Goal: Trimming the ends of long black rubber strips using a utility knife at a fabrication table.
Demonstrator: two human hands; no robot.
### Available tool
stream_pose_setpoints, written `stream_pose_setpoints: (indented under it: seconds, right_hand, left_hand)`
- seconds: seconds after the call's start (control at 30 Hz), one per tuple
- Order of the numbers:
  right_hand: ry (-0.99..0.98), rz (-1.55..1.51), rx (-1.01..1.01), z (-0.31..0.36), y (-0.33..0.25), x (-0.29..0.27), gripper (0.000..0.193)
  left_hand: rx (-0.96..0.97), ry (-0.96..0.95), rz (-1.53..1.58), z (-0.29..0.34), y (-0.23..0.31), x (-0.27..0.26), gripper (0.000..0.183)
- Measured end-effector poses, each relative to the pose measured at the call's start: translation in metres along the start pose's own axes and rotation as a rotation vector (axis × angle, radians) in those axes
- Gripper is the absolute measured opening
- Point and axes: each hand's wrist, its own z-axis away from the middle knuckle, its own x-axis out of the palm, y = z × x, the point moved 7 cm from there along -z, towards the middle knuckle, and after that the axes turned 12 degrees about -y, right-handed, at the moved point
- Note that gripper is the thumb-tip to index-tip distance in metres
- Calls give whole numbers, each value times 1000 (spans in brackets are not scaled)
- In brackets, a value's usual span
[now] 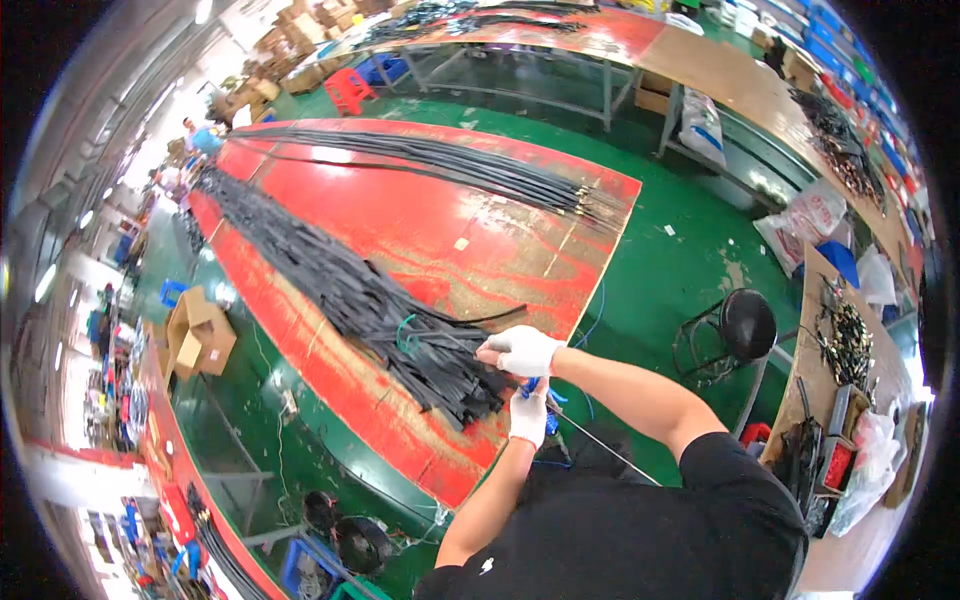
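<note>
Both hands wear white gloves, with bare fingertips showing on the right one. My left hand (528, 416), at the table's near end, is closed round a blue tool (530, 386) whose exact kind I cannot make out. A thin rod (605, 446) slants from beside it toward my body. Just above, my right hand (524, 352) is closed at the tip of a long heap of flat black sleeving (340, 290); what its fingers pinch is too small to name. A green tie (406, 333) lies on the heap.
Along the far side of the red table (440, 235) runs a bundle of black cables (430, 155) with brass-coloured ends. A black round stool (747, 325) stands on the green floor at right, near a bench (790, 440) with parts. An open carton (200, 335) stands at left.
</note>
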Motion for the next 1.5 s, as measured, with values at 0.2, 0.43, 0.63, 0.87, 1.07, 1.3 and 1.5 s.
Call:
stream_pose_setpoints:
  seconds: [0.2,0.43,0.63,0.87,1.07,1.3,1.5]
  right_hand:
    - [526,186,511,0,220,-138,37]
    - [641,630,551,-94,331,-268,32]
    - [494,798,479,-180,363,-317,21]
    - [361,823,551,-207,364,-337,22]
    - [510,-113,555,-199,363,-336,39]
    - [494,-72,330,-200,327,-368,43]
    - [600,102,174,-158,223,-439,44]
  left_hand:
    - [-96,-75,-58,-12,44,25,20]
    - [-299,-70,-139,-57,20,32,17]
    - [-329,-7,-68,-87,21,59,20]
    - [-356,-15,-68,-118,10,81,19]
    - [-354,-41,-229,-127,25,93,23]
    - [-326,-78,-206,-144,34,115,36]
    - [-317,-81,-295,-156,10,110,33]
